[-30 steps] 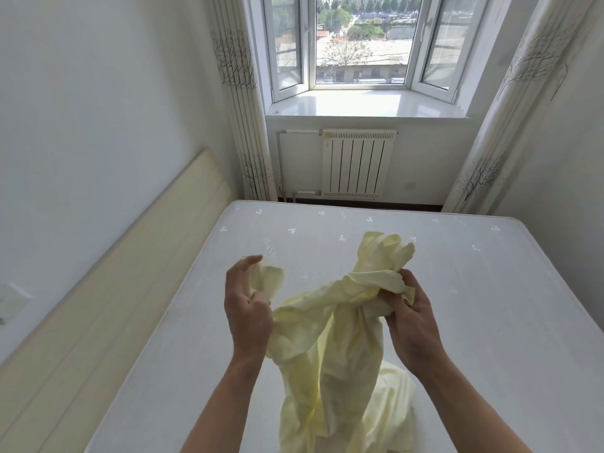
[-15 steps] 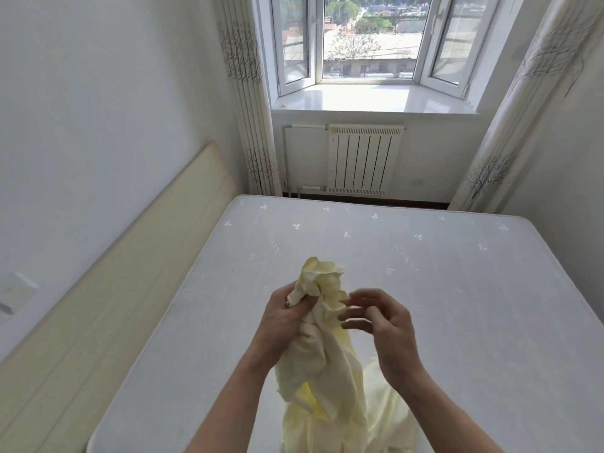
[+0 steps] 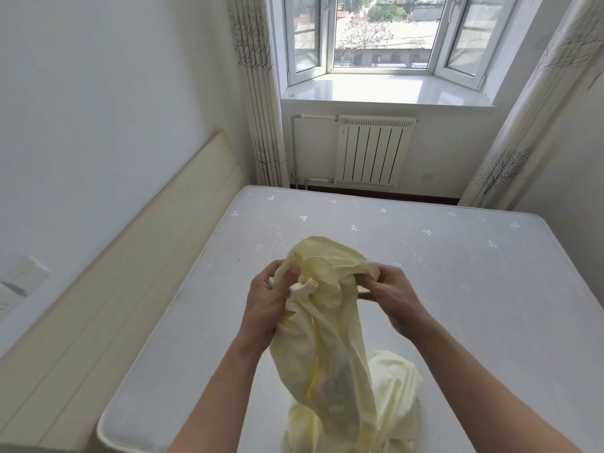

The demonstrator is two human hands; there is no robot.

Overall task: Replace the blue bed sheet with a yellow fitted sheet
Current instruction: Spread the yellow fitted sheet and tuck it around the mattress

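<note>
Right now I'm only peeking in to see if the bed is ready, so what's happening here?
Not ready yet. A person stands at the bare white mattress, holding a bunched yellow fitted sheet above it. The left hand and right hand each grip the gathered top of the fabric; the rest hangs to a heap on the mattress. No blue sheet is in view.

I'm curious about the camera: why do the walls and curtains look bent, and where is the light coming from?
Head view: a wide-angle lens bows the curtains and headboard outward at the edges. Daylight enters through the window, glaring off the sill. Both hands, left and right, and the yellow sheet look sharp and evenly lit above the mattress.
</note>
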